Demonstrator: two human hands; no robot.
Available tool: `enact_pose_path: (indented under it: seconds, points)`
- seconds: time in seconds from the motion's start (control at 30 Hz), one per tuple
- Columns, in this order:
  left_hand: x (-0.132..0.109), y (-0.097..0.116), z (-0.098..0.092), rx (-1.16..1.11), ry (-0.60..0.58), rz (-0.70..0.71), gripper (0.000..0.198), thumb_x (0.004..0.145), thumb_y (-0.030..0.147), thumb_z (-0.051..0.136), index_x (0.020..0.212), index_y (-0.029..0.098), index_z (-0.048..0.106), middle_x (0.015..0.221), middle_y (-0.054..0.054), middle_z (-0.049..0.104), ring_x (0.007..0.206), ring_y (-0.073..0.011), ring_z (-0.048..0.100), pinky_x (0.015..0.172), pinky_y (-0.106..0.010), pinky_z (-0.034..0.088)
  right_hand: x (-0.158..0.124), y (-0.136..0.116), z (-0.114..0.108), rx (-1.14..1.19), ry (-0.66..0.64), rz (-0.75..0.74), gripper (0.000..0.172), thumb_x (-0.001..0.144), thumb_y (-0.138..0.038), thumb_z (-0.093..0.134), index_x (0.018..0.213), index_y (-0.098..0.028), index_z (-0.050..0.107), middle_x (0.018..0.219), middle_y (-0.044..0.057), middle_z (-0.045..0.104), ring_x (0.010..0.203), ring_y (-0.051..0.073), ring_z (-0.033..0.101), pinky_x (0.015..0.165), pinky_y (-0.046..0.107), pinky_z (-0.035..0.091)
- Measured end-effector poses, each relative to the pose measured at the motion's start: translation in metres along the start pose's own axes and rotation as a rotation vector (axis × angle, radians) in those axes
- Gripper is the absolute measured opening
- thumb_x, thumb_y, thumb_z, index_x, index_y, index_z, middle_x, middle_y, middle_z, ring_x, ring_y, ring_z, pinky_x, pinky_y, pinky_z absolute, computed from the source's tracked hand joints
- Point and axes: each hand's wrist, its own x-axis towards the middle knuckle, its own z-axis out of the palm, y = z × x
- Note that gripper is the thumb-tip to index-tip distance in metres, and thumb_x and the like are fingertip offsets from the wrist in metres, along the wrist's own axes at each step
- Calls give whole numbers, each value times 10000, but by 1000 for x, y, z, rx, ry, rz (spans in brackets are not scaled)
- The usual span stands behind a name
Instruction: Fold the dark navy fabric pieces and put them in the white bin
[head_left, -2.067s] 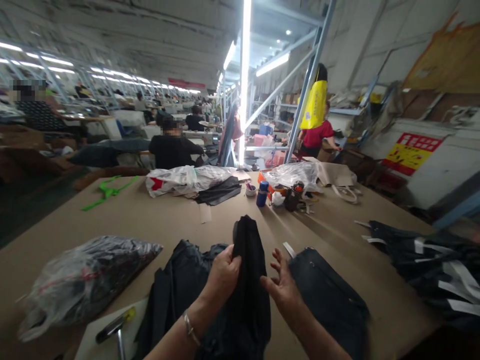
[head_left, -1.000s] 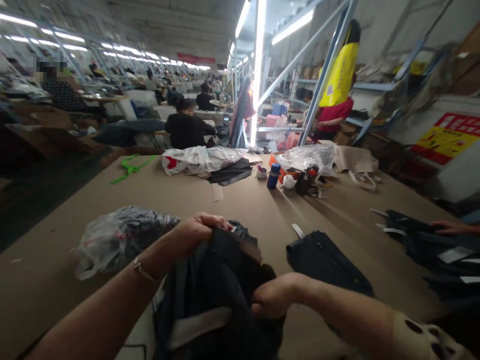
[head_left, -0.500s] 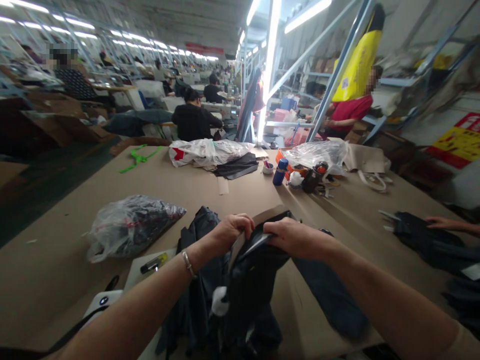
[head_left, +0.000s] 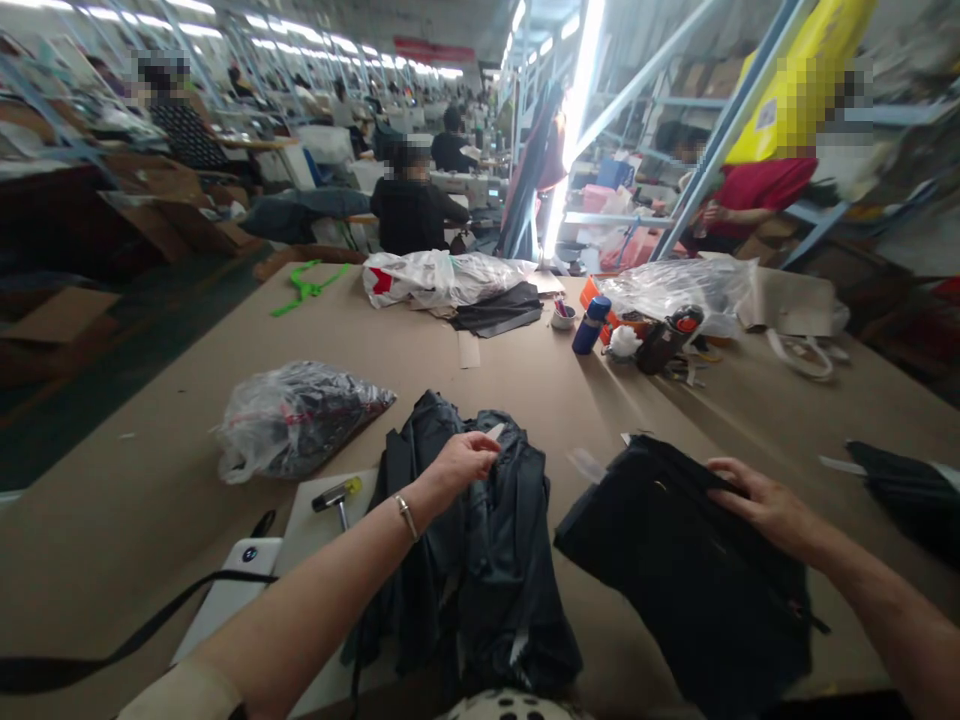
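Observation:
My left hand (head_left: 469,462) is over a heap of dark, shiny fabric pieces (head_left: 502,570), fingers pinched together at a small white strip (head_left: 496,432). Whether that strip is loose or fixed to the fabric cannot be made out. On the right, my right hand (head_left: 757,505) grips the upper edge of a dark fabric piece (head_left: 667,560), thumb and fingers closed on it. This piece hangs broad and flat, with a small zipper-like pull at its lower right corner. A translucent strip (head_left: 587,465) sticks out by its upper left corner.
A clear plastic bag of dark pieces (head_left: 300,420) lies left, near a small hammer (head_left: 337,493) and a white device (head_left: 240,580) with a black strap. Farther back stand a blue flask (head_left: 592,325), a dark bottle (head_left: 670,340) and plastic bags. Other people sit or stand beyond the table.
My hands were together on one dark piece; now they are apart. My right hand has carried the dark piece to the right. The other person's hand at right is out of view.

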Motion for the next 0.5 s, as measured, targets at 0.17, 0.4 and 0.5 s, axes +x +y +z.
enact_pose_path:
  seconds: [0.17,0.4,0.5]
  points:
    - [7,-49,3,360,18,19,255,729,147,503,922,130,668,840,-78,673,771,-169,605,773,-289,474,4,26,26,-274,11,-72,417,699,-434,619,1033,-185,625,991,128,638,849,275,599,755,406,449]
    - [-7,-56,21,917,29,59,206,762,208,522,856,101,670,971,-176,615,948,-298,565,841,-430,423,4,-77,248,-316,-477,-640,238,829,-187,495,1041,-191,603,1094,72,611,1058,189,514,912,309,399]
    - [-8,-61,11,1053,18,48,259,807,247,459,834,96,669,922,-175,618,873,-295,588,777,-435,443,10,-91,300,-402,-460,-677,211,803,-136,486,966,-164,617,1028,109,617,1035,237,499,904,387,385]
